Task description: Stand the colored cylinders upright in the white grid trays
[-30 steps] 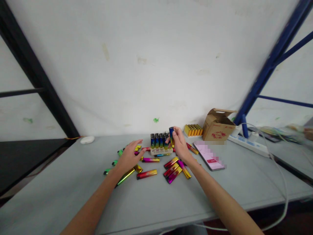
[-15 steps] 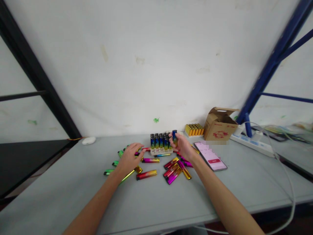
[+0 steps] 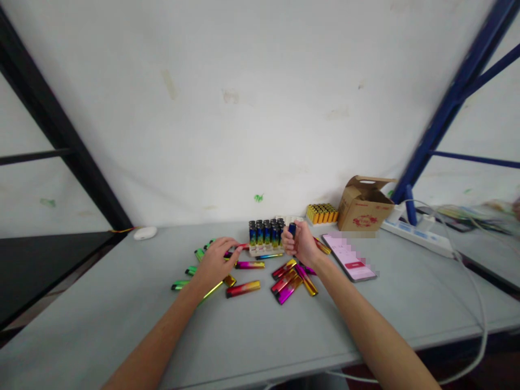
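The landmark is the white tray point(image 3: 260, 252) on the bench point(image 3: 264, 336), loaded with upright blue-and-yellow lighters point(image 3: 260, 234), black ends up. Right hand point(image 3: 303, 245): fingers wrapped around one blue lighter point(image 3: 292, 228), blue end exposed, held just right of the tray. Left hand point(image 3: 216, 262): palm down, fingers loosely spread, positioned left of the tray over loose lighters; the fingertips are near a red lighter point(image 3: 244, 246), and contact cannot be determined. Green lighters point(image 3: 180, 285) lie farther left of the tray. In front of the tray lie a purple-and-gold lighter point(image 3: 249, 265) and, nearer the bench edge, a red-and-gold lighter point(image 3: 242, 289). A lighter cluster point(image 3: 286, 280) lies to its front right. Right of the tray: a smartphone point(image 3: 353, 257); behind it, yellow cylinders point(image 3: 322, 215) and an open cardboard box point(image 3: 364, 214)
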A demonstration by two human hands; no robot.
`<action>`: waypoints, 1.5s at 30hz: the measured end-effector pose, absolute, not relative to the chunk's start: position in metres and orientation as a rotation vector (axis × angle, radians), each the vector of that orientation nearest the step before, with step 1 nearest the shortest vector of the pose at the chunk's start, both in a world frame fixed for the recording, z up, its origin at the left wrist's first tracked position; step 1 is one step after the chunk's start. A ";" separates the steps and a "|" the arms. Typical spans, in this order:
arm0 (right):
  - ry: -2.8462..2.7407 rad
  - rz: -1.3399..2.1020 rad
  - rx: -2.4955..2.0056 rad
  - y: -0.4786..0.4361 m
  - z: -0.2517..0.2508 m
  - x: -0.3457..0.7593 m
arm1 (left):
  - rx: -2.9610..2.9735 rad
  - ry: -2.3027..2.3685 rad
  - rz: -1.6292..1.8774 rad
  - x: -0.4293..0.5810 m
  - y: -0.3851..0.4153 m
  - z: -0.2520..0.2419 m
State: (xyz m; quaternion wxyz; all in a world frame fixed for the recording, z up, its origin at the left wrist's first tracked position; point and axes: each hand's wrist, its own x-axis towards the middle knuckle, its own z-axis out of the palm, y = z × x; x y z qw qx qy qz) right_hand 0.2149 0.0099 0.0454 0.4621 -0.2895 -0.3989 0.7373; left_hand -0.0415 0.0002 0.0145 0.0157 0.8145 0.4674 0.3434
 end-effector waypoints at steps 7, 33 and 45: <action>-0.965 1.828 -0.704 0.009 0.045 0.212 | 2.530 1.455 1.087 -0.042 0.000 0.014; -0.953 1.786 -0.795 0.003 0.050 0.205 | 2.566 1.439 1.099 -0.043 0.001 0.011; -1.033 1.805 -0.764 0.003 0.045 0.203 | 2.585 1.439 1.081 -0.042 0.002 0.010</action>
